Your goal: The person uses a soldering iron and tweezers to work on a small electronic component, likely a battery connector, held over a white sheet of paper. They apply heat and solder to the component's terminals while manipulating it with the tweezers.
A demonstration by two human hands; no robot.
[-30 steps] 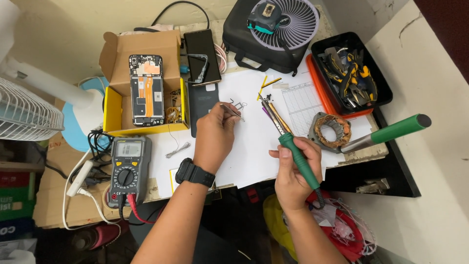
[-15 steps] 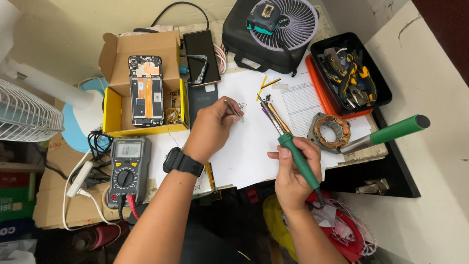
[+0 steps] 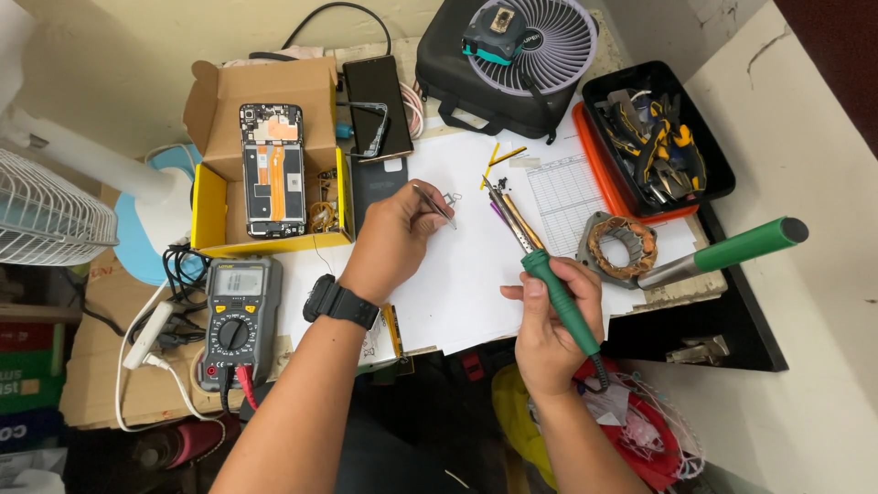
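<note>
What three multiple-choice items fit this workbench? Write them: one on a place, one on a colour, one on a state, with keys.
1. Where does the opened phone with exposed circuit board lie?
A. In the yellow-lined cardboard box
B. In the black tool tray
C. On the white paper sheet

2. What colour is the handle of the soldering iron in the right hand?
A. Red
B. Green
C. Blue

3. What is the left hand doing?
A. Resting flat and empty
B. Turning the multimeter dial
C. Pinching thin metal tweezers over the white paper sheet

Key: 1 A, the phone sits inside the box's yellow tray. 2 B, the grip shows green between the fingers. 3 C, the tweezers point at a small part on the paper.
</note>
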